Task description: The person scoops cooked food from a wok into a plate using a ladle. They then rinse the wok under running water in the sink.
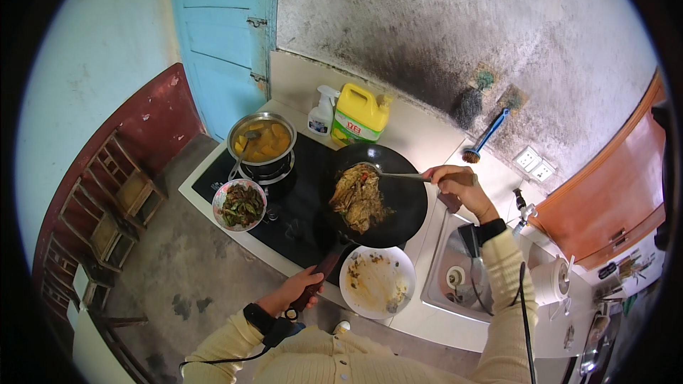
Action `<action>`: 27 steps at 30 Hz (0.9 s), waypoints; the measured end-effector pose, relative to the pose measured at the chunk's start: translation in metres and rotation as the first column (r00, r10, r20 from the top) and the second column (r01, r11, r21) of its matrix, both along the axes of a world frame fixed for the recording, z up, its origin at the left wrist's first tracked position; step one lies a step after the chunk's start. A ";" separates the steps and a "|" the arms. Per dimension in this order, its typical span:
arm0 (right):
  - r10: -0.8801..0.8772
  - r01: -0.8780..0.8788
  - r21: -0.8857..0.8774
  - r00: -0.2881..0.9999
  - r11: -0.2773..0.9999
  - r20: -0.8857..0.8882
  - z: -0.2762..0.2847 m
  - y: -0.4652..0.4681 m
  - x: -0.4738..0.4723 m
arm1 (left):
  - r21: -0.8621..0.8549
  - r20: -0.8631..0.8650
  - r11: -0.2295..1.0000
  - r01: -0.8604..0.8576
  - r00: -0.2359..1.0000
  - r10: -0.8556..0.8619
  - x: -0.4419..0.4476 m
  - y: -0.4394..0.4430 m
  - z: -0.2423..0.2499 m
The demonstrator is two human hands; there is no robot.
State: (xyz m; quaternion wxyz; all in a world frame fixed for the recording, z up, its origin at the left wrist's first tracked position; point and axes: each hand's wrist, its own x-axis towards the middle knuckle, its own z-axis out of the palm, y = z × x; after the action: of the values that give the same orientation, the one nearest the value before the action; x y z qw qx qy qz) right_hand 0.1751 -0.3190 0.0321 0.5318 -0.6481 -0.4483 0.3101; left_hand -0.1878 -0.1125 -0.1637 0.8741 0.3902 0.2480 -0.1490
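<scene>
My left hand [301, 289] grips the brown handle of a black wok [408, 202], which is over the right side of the glass-topped stove [291, 213]. In my right hand [453, 184] is the handle of a metal spatula or ladle [400, 175]; its head reaches into the wok at the edge of a browned heap of cooked food [360, 197]. A white plate [355, 304] smeared with sauce and scraps lies just below the wok, near the counter's front edge. To the left, a patterned bowl [221, 218] holds cooked green vegetables.
A steel pot [235, 152] of orange chunks in broth, with a ladle in it, stands on the left burner. Behind are a spray bottle [320, 117] and a yellow detergent jug [360, 114]. The sink [440, 277] lies right; a blue-handled brush [488, 133] hangs on the wall.
</scene>
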 end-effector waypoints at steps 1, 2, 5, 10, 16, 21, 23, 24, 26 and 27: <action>0.070 -0.064 -0.050 0.990 0.997 0.122 0.016 -0.006 -0.014 | 0.004 0.004 1.000 -0.005 1.000 0.005 0.000 0.000 -0.001; 0.099 -0.091 -0.108 0.992 0.990 0.075 0.031 -0.012 -0.027 | 0.011 -0.010 1.000 0.001 1.000 -0.001 0.000 0.000 -0.001; 0.191 -0.160 -0.145 0.953 0.977 0.235 0.062 -0.028 -0.053 | 0.009 -0.020 1.000 0.004 1.000 -0.004 0.000 0.001 -0.002; -0.119 0.124 -0.014 0.975 0.992 0.187 0.072 -0.045 -0.053 | 0.027 -0.008 1.000 0.016 1.000 -0.015 0.000 0.001 0.002; -0.549 0.560 -0.025 0.820 0.828 0.166 0.043 -0.029 -0.026 | 0.036 -0.005 0.999 0.015 1.000 -0.014 0.000 0.001 0.003; -0.641 0.645 -0.042 0.764 0.763 0.074 0.029 -0.029 0.002 | 0.024 -0.001 1.000 0.006 1.000 -0.006 -0.001 0.000 0.003; -0.662 0.658 -0.087 0.749 0.748 -0.029 0.011 -0.027 0.008 | 0.028 0.001 1.000 0.011 1.000 -0.011 -0.001 0.000 0.004; -0.694 0.693 -0.065 0.707 0.718 -0.135 -0.005 -0.024 0.006 | 0.032 0.000 0.999 0.017 1.000 -0.017 -0.001 0.000 0.004; -0.703 0.744 0.020 0.640 0.668 -0.311 -0.035 -0.018 -0.001 | 0.033 0.008 0.999 0.021 1.000 -0.021 0.000 0.000 0.005; -0.744 0.807 0.007 0.548 0.591 -0.381 -0.045 -0.015 -0.005 | 0.030 0.012 0.999 0.018 1.000 -0.019 0.000 0.000 0.004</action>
State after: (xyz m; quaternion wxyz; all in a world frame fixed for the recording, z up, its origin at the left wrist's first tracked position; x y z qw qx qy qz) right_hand 0.1700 -0.3339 -0.0126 0.7387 -0.6643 -0.0420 0.1063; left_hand -0.1875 -0.1127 -0.1595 0.8682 0.4064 0.2412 -0.1510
